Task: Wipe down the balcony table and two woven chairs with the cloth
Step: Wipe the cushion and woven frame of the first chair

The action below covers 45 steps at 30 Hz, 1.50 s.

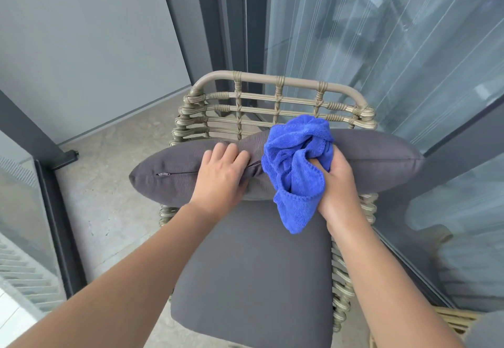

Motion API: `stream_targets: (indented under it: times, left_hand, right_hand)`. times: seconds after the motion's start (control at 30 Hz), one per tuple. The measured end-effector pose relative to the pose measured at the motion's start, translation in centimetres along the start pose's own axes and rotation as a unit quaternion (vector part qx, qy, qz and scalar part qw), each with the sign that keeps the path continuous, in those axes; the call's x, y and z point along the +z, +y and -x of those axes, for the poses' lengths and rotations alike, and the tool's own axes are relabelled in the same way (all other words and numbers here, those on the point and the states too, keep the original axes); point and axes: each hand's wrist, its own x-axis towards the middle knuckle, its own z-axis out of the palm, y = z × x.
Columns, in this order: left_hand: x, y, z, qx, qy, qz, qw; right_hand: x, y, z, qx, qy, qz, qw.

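A: Which step is in hand?

B: By the look of it, one of the woven chairs. The person stands over the woven chair (278,96), and the back cushion (376,156) lies along the rear edge of the seat cushion (253,279), against the chair's back rail. No table shows here.

A: And the hands?

B: The left hand (222,175) lies on the back cushion near its middle, palm down, fingers curled over the top edge and the thumb tucked below, so it appears to grip the cushion. The right hand (336,181) is closed round a bunch of the blue cloth (296,167); the cloth billows above the fist and a corner hangs over the seat cushion.

A: What does the next move call for?

B: Probably shifting the back cushion aside so the cloth can reach the woven slats behind. The left hand would do the moving, the right the wiping. That is a guess.
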Motion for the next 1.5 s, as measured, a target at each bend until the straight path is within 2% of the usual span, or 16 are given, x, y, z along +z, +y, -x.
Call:
stream_targets:
  times: [0.17,0.37,0.43,0.57,0.67,0.77,0.93,1.1,1.2,1.27,1.33,1.4,1.5]
  left_hand:
    - [3.3,-0.6,5.1,0.016,-0.153,0.006,0.988]
    - [5.5,0.5,13.6,0.039,-0.292,0.017,0.955]
    - [6.5,0.0,14.4,-0.016,-0.347,0.028,0.937]
    - [9.2,-3.1,16.6,-0.182,-0.419,0.045,0.888]
    - [11.1,-4.9,19.4,-0.238,-0.449,0.073,0.858]
    - [12.4,-5.2,21.4,-0.280,-0.432,0.124,0.848]
    - [14.2,-4.9,22.8,-0.321,-0.364,0.196,0.852]
    - [15.3,-6.1,23.2,-0.325,-0.348,0.235,0.848]
    - [15.2,-6.9,23.7,-0.307,-0.343,0.234,0.856]
    - [15.6,-7.7,24.3,-0.304,-0.303,0.235,0.872]
    - [16.6,-8.4,24.9,-0.340,-0.243,0.212,0.883]
    - [17.9,-8.4,25.5,-0.420,-0.211,0.208,0.858]
    - [19.6,-6.4,25.9,-0.525,-0.175,0.311,0.772]
  right_hand:
    - [0.8,2.0,0.7,0.028,-0.010,0.069,0.997]
    - [3.2,5.0,1.9,0.071,-0.023,0.120,0.990]
    - [3.8,6.6,2.2,0.085,-0.031,0.154,0.984]
    - [4.7,10.6,2.8,0.082,-0.055,0.246,0.964]
    - [5.3,13.5,3.0,0.039,-0.064,0.350,0.934]
    - [6.3,16.6,2.8,0.004,-0.098,0.437,0.894]
    - [8.5,21.7,1.2,-0.057,-0.149,0.538,0.828]
    - [11.2,27.8,1.7,-0.082,-0.203,0.621,0.753]
    - [12.2,30.0,2.7,-0.108,-0.181,0.622,0.754]
    - [12.1,30.8,3.1,-0.148,-0.163,0.606,0.764]
    - [11.5,31.5,3.3,-0.194,-0.160,0.585,0.771]
    - [11.0,32.3,3.5,-0.230,-0.179,0.546,0.786]
    - [10.8,32.9,2.1,-0.288,-0.231,0.494,0.787]
